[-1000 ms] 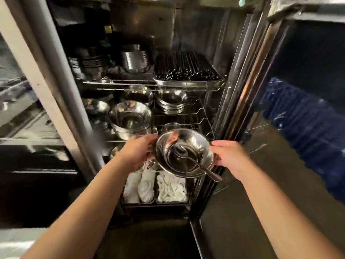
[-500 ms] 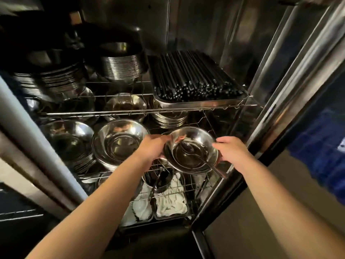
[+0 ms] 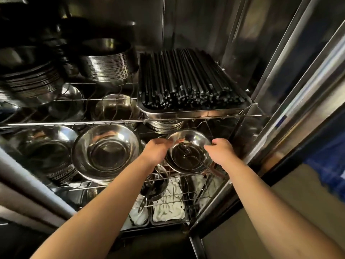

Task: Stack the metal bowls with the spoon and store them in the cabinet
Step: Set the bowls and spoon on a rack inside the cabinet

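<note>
both hands (image 3: 156, 149) grip bowl (image 3: 188, 154) rim.

You see shiny silver bowls (image 3: 106, 152) on the wire shelf (image 3: 130, 120), with dark middles and little orange glints. The bowl (image 3: 188, 154) in your hands is silver too, and dark inside. The sticks (image 3: 186, 81) up on the tray (image 3: 196, 111) are black, lined up in stripes. The tray is silver. The plates (image 3: 106, 70) in the back are grey with thin lines along their edges. The cloths (image 3: 168, 210) at the bottom are white. Far right, you see something blue (image 3: 328, 165).
</note>
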Demonstrator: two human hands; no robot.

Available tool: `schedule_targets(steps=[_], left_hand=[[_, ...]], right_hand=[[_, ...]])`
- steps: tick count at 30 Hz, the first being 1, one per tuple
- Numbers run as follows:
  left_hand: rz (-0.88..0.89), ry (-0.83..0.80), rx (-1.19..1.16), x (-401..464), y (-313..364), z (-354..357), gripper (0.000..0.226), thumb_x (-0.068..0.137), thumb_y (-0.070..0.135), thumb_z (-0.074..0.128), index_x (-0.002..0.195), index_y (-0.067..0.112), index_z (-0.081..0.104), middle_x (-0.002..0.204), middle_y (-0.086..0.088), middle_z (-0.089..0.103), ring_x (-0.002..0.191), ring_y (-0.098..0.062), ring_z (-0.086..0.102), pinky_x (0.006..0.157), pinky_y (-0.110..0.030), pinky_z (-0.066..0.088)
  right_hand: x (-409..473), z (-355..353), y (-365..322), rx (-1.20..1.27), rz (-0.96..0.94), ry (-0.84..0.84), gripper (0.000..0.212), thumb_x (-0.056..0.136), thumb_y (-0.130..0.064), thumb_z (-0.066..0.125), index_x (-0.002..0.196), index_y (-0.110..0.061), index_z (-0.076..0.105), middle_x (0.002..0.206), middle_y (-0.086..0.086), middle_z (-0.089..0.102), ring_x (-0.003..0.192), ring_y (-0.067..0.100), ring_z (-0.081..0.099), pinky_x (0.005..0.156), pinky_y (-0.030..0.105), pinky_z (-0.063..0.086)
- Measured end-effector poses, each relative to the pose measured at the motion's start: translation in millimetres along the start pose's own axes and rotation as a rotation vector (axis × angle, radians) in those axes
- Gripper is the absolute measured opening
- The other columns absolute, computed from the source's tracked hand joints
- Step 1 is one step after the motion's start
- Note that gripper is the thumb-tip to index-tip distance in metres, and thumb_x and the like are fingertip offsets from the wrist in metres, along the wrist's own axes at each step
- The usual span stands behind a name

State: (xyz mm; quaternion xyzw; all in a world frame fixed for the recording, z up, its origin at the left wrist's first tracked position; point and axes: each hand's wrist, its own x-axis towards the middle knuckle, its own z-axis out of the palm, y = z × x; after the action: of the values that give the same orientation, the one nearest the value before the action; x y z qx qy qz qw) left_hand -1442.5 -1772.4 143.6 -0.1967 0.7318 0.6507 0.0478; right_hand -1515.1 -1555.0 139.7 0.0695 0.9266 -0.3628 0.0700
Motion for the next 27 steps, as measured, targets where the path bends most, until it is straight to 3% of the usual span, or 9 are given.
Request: schedule_targets(steps=[5,8,12,17,18,20,23,25,27], left_hand=[[-0.039,0.006,0.011,14,-10,4,0.044,0.086,0.045,0.072,0.121,0.017,0.07,0.122,-0.008,0.07,0.104,-0.023,0.066,0.092,-0.041,0.055],[-0.043,0.009,0.033,19,-12,5,0.044,0.087,0.047,0.072,0.12,0.019,0.072,0.122,-0.004,0.07,0.108,-0.021,0.063,0.1,-0.043,0.051],[-0.03,0.005,0.049,22,-11,7,0.026,0.089,0.043,0.07,0.11,0.028,0.073,0.125,-0.002,0.068,0.118,-0.023,0.059,0.11,-0.048,0.044],[-0.007,-0.014,0.037,22,-13,8,0.066,0.077,0.063,0.073,0.129,0.023,0.065,0.105,0.016,0.065,0.116,-0.02,0.059,0.11,-0.047,0.044],[0.003,-0.02,0.037,21,-14,8,0.069,0.074,0.065,0.072,0.129,0.024,0.065,0.107,0.014,0.066,0.117,-0.02,0.06,0.11,-0.048,0.044],[0.031,-0.036,0.062,19,-15,7,0.051,0.077,0.06,0.071,0.119,0.032,0.066,0.115,0.007,0.07,0.117,-0.022,0.062,0.11,-0.049,0.045],[0.079,-0.038,0.165,17,-17,7,0.033,0.09,0.046,0.067,0.116,0.027,0.068,0.111,0.001,0.074,0.105,-0.025,0.069,0.097,-0.042,0.055],[0.107,-0.006,0.246,12,-19,6,0.035,0.094,0.04,0.065,0.125,0.024,0.067,0.099,0.006,0.074,0.079,-0.009,0.069,0.068,-0.022,0.056],[0.151,0.02,0.324,6,-23,4,0.034,0.095,0.032,0.063,0.128,0.024,0.064,0.097,0.006,0.074,0.054,0.0,0.06,0.048,-0.017,0.047]], right_hand=[[9,10,-2,-0.038,0.034,-0.006,0.051,0.09,-0.039,0.067,0.132,-0.011,0.061,0.118,0.009,0.065,0.092,0.022,0.057,0.074,0.032,0.046],[13,13,-4,-0.072,0.029,-0.022,0.045,0.091,-0.039,0.066,0.128,-0.012,0.063,0.113,0.007,0.066,0.09,0.024,0.062,0.07,0.031,0.049],[17,12,-7,-0.109,-0.003,-0.011,0.04,0.092,-0.038,0.064,0.123,-0.011,0.064,0.116,0.007,0.066,0.089,0.025,0.063,0.068,0.031,0.05],[18,12,-6,-0.146,-0.04,-0.001,0.039,0.093,-0.041,0.062,0.122,-0.015,0.062,0.113,0.004,0.065,0.087,0.025,0.063,0.061,0.029,0.046],[17,13,-6,-0.145,-0.048,-0.005,0.039,0.092,-0.039,0.064,0.124,-0.016,0.062,0.115,0.005,0.066,0.09,0.025,0.065,0.061,0.03,0.049],[15,13,-7,-0.172,-0.067,-0.002,0.047,0.091,-0.036,0.066,0.134,-0.018,0.057,0.125,0.008,0.062,0.101,0.028,0.065,0.072,0.033,0.056],[9,16,-6,-0.267,-0.134,0.026,0.059,0.093,-0.036,0.065,0.145,-0.016,0.048,0.138,0.013,0.052,0.122,0.033,0.054,0.093,0.04,0.053],[5,16,-6,-0.323,-0.219,0.07,0.056,0.094,-0.036,0.063,0.143,-0.014,0.051,0.138,0.013,0.052,0.126,0.032,0.048,0.096,0.042,0.049],[-1,18,-7,-0.382,-0.302,0.105,0.049,0.095,-0.036,0.061,0.138,-0.013,0.057,0.133,0.012,0.056,0.125,0.032,0.047,0.096,0.043,0.049]])
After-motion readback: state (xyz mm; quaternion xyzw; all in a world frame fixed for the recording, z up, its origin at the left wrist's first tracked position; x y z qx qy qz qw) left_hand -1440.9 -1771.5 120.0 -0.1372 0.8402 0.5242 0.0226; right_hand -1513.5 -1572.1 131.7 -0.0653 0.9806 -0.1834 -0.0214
